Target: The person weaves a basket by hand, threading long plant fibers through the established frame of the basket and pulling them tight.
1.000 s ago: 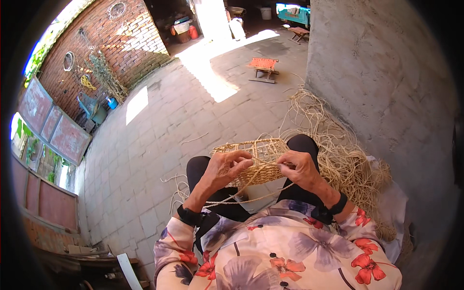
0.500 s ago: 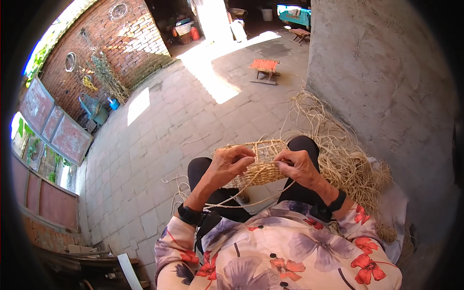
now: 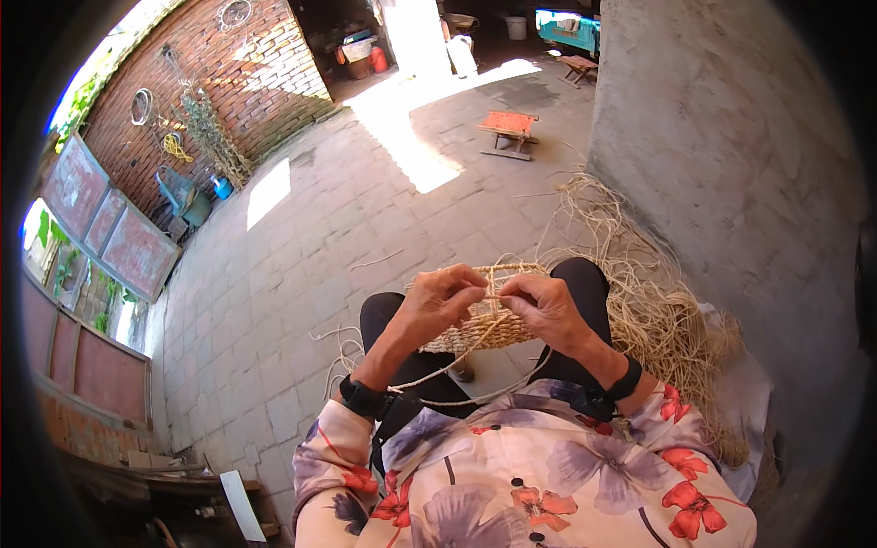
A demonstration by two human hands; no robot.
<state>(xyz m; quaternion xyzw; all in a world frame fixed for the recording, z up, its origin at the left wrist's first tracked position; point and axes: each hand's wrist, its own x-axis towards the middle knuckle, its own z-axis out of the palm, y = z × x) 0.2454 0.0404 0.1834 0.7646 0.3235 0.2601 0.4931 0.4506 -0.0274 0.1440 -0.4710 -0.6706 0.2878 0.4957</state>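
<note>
A half-woven straw basket (image 3: pixel 484 333) rests between my knees, its open frame at the far side and dense weave nearer me. My left hand (image 3: pixel 445 300) is over its left part, thumb and fingers pinched on a straw cord. My right hand (image 3: pixel 541 309) pinches the same cord from the right, so the fingertips of both hands almost meet above the basket. A loose length of straw cord (image 3: pixel 475 399) hangs from the work and loops across my lap. The hands hide part of the weave.
A large tangled heap of straw cord (image 3: pixel 662 320) lies at my right by the plastered wall (image 3: pixel 731 137). Loose cord ends (image 3: pixel 340 352) stick out beside my left knee. A folding stool with an orange seat (image 3: pixel 509 124) stands farther off on the paved floor (image 3: pixel 311 274).
My right hand has moved left, toward my left hand, and its fingers now meet the cord close to the left fingertips. The left hand has shifted only slightly.
</note>
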